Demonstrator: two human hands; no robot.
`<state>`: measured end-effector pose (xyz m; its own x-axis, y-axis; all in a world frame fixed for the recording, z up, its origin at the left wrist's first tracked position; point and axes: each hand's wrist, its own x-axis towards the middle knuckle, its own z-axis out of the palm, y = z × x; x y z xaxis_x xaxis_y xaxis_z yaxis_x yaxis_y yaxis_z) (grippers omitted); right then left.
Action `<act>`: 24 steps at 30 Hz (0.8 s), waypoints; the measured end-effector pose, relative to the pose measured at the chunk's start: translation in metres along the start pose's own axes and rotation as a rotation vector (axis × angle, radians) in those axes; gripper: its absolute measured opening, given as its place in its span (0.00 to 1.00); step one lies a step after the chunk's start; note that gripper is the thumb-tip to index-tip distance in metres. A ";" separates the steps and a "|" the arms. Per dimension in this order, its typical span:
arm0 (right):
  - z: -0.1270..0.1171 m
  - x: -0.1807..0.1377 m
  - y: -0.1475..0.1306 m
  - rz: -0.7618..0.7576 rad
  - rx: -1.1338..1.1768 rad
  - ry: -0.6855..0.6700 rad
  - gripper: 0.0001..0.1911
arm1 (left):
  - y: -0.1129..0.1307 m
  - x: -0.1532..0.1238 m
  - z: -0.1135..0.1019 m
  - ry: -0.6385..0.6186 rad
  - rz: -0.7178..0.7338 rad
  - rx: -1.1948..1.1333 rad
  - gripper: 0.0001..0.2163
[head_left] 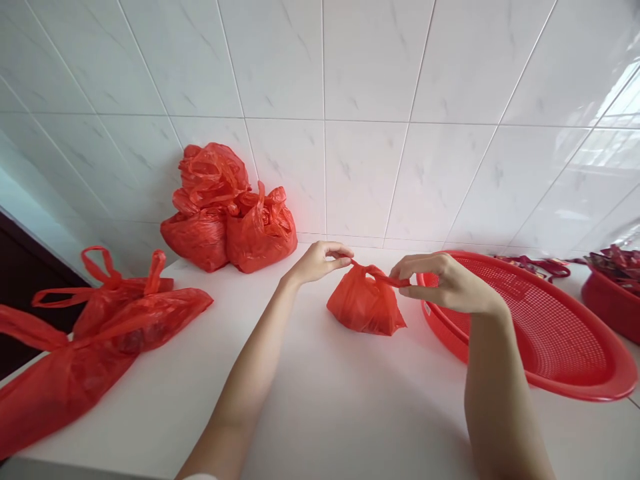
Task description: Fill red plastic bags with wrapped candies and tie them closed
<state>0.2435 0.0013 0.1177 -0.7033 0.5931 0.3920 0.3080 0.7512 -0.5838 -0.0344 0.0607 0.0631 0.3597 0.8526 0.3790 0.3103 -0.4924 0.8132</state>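
A small red plastic bag rests on the white tabletop, filled with something I cannot make out through its sides. Its top is drawn together, with the handles pulled out to both sides. My left hand pinches one handle between thumb and fingers on the left. On the other side, my right hand grips the opposite handle, which runs out taut from the bag's neck. Behind my right hand and close to it is the rim of a red perforated plastic basket.
Several tied red bags are heaped against the tiled wall. More knotted red bags lie along the table's left edge. At the far right stands a red container heaped with dark red packets. The white tabletop ends near me.
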 end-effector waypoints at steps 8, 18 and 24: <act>-0.011 -0.010 -0.005 0.081 0.069 -0.116 0.07 | -0.035 0.003 -0.002 0.010 -0.089 0.077 0.09; 0.013 0.007 -0.006 0.110 0.547 0.424 0.10 | 0.035 -0.008 0.008 0.165 0.272 -0.092 0.11; 0.037 0.023 -0.014 0.069 0.556 0.404 0.10 | 0.070 -0.020 0.036 0.155 0.304 0.004 0.09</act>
<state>0.1993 -0.0060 0.1086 -0.3663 0.7770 0.5119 -0.1065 0.5115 -0.8526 0.0119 0.0026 0.0960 0.2986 0.6829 0.6667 0.2131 -0.7286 0.6509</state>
